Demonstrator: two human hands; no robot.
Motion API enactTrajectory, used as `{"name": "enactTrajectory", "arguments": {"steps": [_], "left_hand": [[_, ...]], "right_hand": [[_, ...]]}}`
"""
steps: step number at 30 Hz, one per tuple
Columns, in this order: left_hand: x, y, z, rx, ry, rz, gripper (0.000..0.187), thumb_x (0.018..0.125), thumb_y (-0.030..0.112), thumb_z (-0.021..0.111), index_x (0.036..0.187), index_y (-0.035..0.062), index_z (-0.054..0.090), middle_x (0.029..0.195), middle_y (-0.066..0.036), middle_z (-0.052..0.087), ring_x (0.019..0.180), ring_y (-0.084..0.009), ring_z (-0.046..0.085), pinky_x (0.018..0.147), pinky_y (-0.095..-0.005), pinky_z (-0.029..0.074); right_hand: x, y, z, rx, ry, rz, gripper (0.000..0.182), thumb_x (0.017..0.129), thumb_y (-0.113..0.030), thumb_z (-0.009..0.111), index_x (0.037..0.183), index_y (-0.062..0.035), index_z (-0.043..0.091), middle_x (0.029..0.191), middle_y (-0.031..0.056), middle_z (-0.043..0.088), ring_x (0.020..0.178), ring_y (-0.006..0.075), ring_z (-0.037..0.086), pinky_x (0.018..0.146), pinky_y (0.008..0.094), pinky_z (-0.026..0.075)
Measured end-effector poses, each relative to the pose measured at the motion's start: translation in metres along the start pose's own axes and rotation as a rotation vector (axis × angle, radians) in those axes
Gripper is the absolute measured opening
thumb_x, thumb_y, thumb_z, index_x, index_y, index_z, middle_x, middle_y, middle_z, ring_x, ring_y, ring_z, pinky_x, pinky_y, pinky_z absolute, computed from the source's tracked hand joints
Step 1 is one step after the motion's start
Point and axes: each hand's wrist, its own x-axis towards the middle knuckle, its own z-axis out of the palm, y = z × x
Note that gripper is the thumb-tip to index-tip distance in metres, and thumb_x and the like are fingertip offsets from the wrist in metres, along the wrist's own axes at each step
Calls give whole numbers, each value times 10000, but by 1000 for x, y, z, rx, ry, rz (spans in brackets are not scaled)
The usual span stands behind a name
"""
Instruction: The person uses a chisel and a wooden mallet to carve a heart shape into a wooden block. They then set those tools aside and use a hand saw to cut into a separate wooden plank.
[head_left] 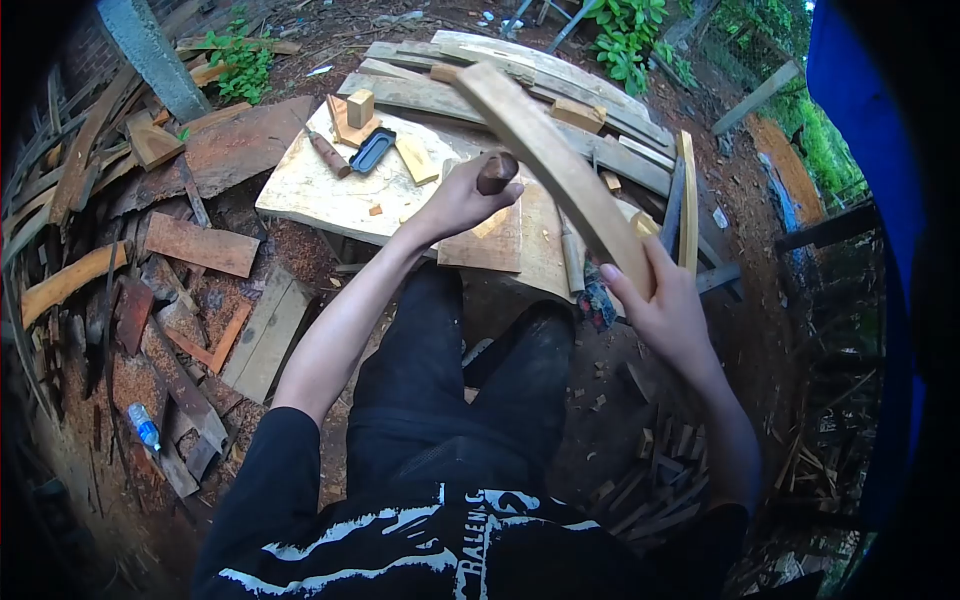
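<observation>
My left hand [462,203] is closed around a dark brown wooden tool handle [497,174], its round end facing up; the rest of the tool is hidden below the fist. Under that hand lies a flat reddish-brown board [478,254] on the pale wooden work slab [290,192]. My right hand [668,312] grips the lower end of a long, thick wooden bar [555,160]. The bar slants up and left, and its far end hangs above the slab, past the handle. Between the hands, a slim tool with a light handle [572,262] rests at the slab's edge.
On the slab's left lie a wooden-handled tool [328,156], a black tray [372,150], a small wood block [360,108] and a yellowish wood piece [416,160]. Planks [600,120] are stacked behind. A patterned cloth [598,302] hangs at the front edge. Boards [200,244] and shavings cover the ground left.
</observation>
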Motion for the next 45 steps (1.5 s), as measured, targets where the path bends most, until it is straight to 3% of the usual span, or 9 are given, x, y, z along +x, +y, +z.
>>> {"name": "enactTrajectory", "arguments": {"steps": [3, 10, 12, 21, 23, 32, 36, 44, 45], "left_hand": [[-10, 4, -10, -157, 111, -161, 272, 996, 290, 734, 888, 87, 589, 753, 7, 617, 680, -74, 591, 626, -249, 471], [-30, -1, -23, -272, 449, -104, 272, 1012, 192, 727, 875, 105, 508, 728, 12, 577, 642, -67, 557, 581, -241, 444], [-33, -1, -22, -275, 442, -116, 309, 1009, 234, 742, 876, 103, 496, 730, 15, 568, 655, -68, 559, 597, -245, 449], [-33, -1, -9, -283, 410, -67, 409, 972, 354, 783, 808, 71, 539, 744, 29, 579, 720, -71, 549, 675, -265, 463], [-33, -5, -6, -198, 384, -60, 358, 978, 343, 770, 932, 91, 521, 785, 16, 573, 732, -84, 572, 677, -257, 458], [-33, 11, 4, -148, 345, -68, 392, 951, 363, 799, 975, 93, 517, 874, 19, 581, 807, -71, 543, 723, -255, 455], [-31, 6, 7, -101, 379, 10, 407, 941, 318, 823, 945, 43, 523, 759, -17, 621, 725, -83, 578, 637, -298, 497], [-28, 20, 4, 128, 75, 20, 423, 982, 263, 774, 1173, 49, 463, 942, -30, 559, 864, -125, 558, 774, -318, 489], [-29, 20, 2, 98, -4, -33, 443, 991, 242, 760, 1245, 41, 457, 1004, -71, 584, 962, -158, 593, 837, -339, 506]], "right_hand": [[-8, 22, 10, -34, 192, -90, 393, 1001, -341, 697, 1116, 26, 615, 783, 155, 717, 742, 243, 739, 684, 364, 547], [-35, 36, 39, 337, 223, 27, 373, 1019, -282, 680, 1191, 41, 609, 956, 144, 721, 852, 162, 675, 778, 339, 537], [-38, 47, 54, 293, 321, -70, 380, 1015, -284, 684, 1197, 42, 619, 936, 140, 720, 836, 160, 674, 771, 335, 537], [-51, 51, 67, 344, 227, 71, 420, 980, -323, 730, 1193, 27, 639, 831, 124, 709, 772, 156, 675, 726, 335, 527], [-50, 50, 66, 325, 237, 56, 426, 971, -324, 738, 1192, 27, 640, 818, 128, 707, 758, 155, 676, 715, 331, 524], [-34, 34, 53, 353, 260, -16, 450, 957, -344, 752, 1188, 24, 637, 812, 144, 705, 729, 181, 689, 684, 338, 520], [-27, 17, 45, 352, 245, -53, 467, 950, -352, 761, 1193, 25, 629, 820, 146, 705, 735, 179, 691, 689, 334, 521], [-18, 10, 31, 365, 282, -173, 494, 946, -381, 758, 1201, 15, 611, 874, 146, 720, 787, 185, 701, 725, 335, 534], [-15, 9, 30, 358, 290, -178, 510, 944, -422, 748, 1183, 7, 608, 838, 180, 714, 766, 243, 728, 734, 362, 551]]}}
